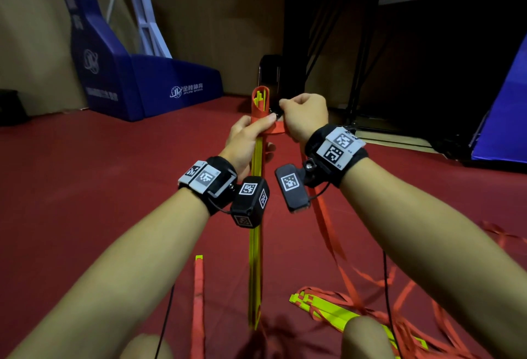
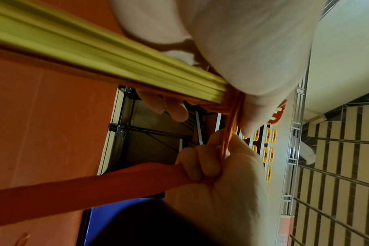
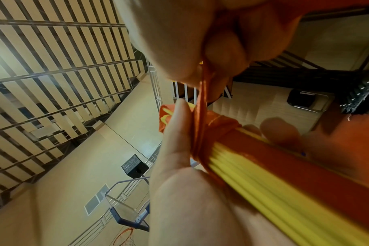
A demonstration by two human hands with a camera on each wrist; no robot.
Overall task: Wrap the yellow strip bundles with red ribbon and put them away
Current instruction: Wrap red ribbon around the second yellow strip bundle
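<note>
Over matte red carpet point(image 1: 99, 187), we hold the bundle of flat yellow strips point(image 1: 255, 244) upright, its top sleeved in glossy red ribbon point(image 1: 259, 115). Our left hand point(image 1: 246, 142) grips the bundle; our right hand point(image 1: 305, 115) pinches the taut ribbon tail beside it.

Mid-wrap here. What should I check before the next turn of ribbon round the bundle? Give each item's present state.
1. Left hand grips the yellow strip bundle upright: ok.
2. Right hand holds the red ribbon: ok.
3. Ribbon taut between bundle and right hand: ok.
4. Wraps sit near the bundle's top end: ok.
5. Ribbon's tail free of snags: cannot tell.
</note>
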